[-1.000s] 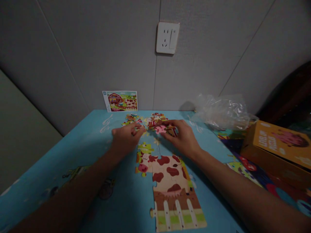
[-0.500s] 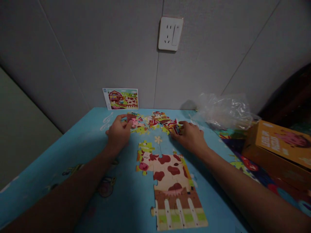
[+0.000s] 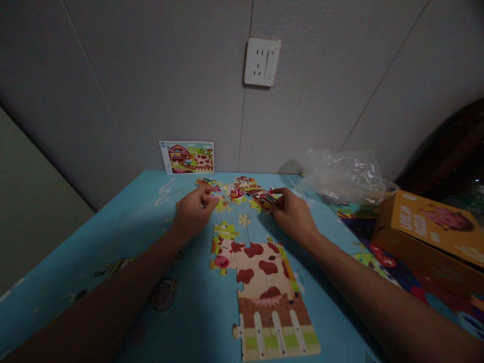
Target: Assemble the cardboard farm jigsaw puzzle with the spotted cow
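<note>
Toward twelve o'clock on a sky-blue printed play mat (image 3: 124,232), loose jigsaw pieces (image 3: 236,191) lie in a scattered heap near the foot of the wall, with both hands at its near edge. The left hand (image 3: 194,212), at about eleven o'clock, has its fingers (image 3: 204,188) curled down and drawn together over the left side of the heap; whether they grip a piece is too small to tell. The right hand (image 3: 293,217), just past twelve, pinches a red-and-yellow jigsaw piece (image 3: 273,197) between thumb and fingers, nearly closed on it, at the right end of the heap. Closer in, below both hands, the assembled cow section (image 3: 260,292) lies flat on the mat, with brown patches, a pink snout and a white fence along its near end. A farm picture card (image 3: 186,157) leans against the grey wall (image 3: 113,75) at eleven o'clock. Crumpled clear plastic wrap (image 3: 344,179) sits at one o'clock, an orange cardboard box (image 3: 431,234) at two o'clock, and a white wall socket (image 3: 262,61) high at twelve.
</note>
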`<action>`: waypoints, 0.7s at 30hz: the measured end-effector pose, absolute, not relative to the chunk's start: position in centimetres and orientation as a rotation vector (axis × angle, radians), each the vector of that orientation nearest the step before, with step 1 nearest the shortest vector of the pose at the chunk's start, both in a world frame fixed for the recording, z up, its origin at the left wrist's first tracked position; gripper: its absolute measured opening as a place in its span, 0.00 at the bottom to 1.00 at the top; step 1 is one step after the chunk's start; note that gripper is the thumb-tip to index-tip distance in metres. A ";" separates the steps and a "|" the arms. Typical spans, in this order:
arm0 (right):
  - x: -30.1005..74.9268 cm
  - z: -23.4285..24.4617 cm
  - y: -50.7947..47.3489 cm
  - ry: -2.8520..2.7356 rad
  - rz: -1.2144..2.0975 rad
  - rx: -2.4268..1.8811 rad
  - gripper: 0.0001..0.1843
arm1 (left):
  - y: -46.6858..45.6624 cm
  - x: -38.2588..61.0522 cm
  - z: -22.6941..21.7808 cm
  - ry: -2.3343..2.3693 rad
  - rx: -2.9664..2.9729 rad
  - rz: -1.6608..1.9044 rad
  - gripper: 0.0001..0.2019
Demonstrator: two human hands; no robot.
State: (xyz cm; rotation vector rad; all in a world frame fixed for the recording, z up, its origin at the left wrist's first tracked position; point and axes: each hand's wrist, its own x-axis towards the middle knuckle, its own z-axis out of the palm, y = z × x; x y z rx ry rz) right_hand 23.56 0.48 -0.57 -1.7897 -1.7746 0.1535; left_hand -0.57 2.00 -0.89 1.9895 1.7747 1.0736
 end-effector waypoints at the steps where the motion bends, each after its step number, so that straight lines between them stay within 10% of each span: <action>1: 23.4 -0.5 0.4 -1.760 0.201 -1.689 0.18 | 1.8 -0.4 -0.9 1.642 2.065 1.107 0.16; 9: 21.3 -0.8 -1.4 -1.977 0.671 -1.121 0.19 | 0.4 1.0 -1.6 1.101 2.375 0.966 0.13; 21: 25.1 -2.1 2.7 -1.941 -0.006 -1.709 0.25 | 2.7 -1.7 -1.0 2.008 1.686 1.114 0.23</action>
